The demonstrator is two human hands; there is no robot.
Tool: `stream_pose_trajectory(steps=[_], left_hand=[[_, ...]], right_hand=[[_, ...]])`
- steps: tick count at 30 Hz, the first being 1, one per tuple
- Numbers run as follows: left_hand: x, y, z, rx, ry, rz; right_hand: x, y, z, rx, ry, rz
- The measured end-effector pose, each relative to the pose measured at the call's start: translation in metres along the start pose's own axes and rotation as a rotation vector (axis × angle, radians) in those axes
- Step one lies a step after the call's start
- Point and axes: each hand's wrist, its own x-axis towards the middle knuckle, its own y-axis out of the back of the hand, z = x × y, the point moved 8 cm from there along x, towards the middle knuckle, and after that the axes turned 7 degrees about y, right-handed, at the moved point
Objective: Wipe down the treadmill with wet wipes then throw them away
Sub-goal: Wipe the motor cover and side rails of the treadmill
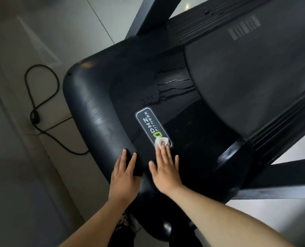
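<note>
A person leans over the front end of a black treadmill [98, 111], both bare forearms reaching down from the lower edge of the view. The right hand [164, 170] lies flat with its fingers straight, the fingertips [163, 148] pressing a crumpled white wet wipe [161, 141] against the near end of the oval brand label [150, 124], which sits in the middle of the glossy motor cover [130, 90]. The wipe covers the label's near tip, beside its green logo mark. The left hand [124, 177] holds nothing; it rests open, fingers spread and straight, on the raised rounded rim at the near left edge of the cover, just beside the right hand. Thin wet streaks [175, 86] glisten on the cover's far side, close to where the grey running belt [246, 77] begins and stretches away to the upper right corner. Two dark uprights [153, 15] rise from the side rails, one at the far left corner of the cover and one at the right. A black power cable [41, 107] loops across the pale tiled floor [23, 175] to the left of the machine
</note>
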Motion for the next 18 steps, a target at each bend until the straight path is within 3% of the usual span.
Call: stream_pose_trajectory(steps=[3, 6, 8, 13, 15, 18], left_hand=[[-0.002, -0.003, -0.004, -0.025, -0.015, -0.008], [0.000, -0.003, -0.005, -0.024, -0.007, -0.032], [0.000, 0.002, -0.001, 0.002, 0.010, -0.026], [0.001, 0.009, 0.021, 0.046, 0.026, 0.044], [0.005, 0.006, 0.028, 0.027, 0.022, 0.058], [0.008, -0.001, 0.036, -0.012, 0.036, 0.050]], right_hand=[[-0.019, -0.021, -0.032, -0.048, 0.203, -0.069], [-0.023, -0.023, -0.033, -0.139, 0.288, -0.134], [-0.015, -0.013, -0.018, -0.168, 0.253, -0.128], [0.015, 0.033, 0.040, -0.032, -0.092, 0.002], [0.016, 0.037, 0.040, -0.032, -0.075, -0.001], [0.004, 0.026, 0.023, -0.153, 0.149, -0.102]])
